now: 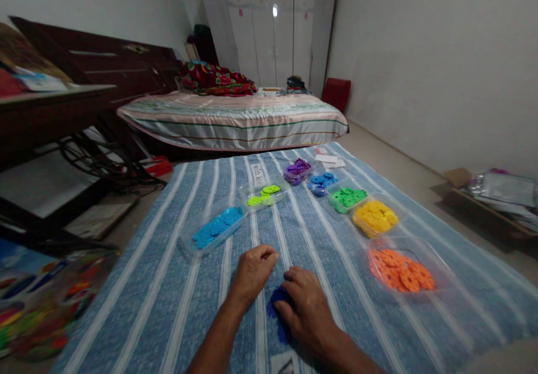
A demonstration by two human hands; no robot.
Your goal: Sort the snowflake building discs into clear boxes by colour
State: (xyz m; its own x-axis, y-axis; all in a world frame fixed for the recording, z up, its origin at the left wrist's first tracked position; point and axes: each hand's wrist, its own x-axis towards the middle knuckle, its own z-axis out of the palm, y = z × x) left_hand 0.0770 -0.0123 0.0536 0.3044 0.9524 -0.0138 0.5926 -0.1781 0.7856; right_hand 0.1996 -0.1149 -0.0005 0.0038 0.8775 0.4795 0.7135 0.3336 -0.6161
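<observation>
Discs (274, 296) partly under fingers (295, 289) of right hand (310, 308)

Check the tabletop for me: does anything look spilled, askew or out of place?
Only the dark-blue discs under the right hand stand out: they lie loose on the striped cloth, while the other colours, such as the orange discs, sit in clear plastic containers. I see no damage.

Head-worn view, forward and down over striped cloth (311, 239)

Striped cloth (159, 284): clr plastic tubs (439, 259), dk-blue pcs (276, 296), prob. wht cards (326, 158).
</observation>
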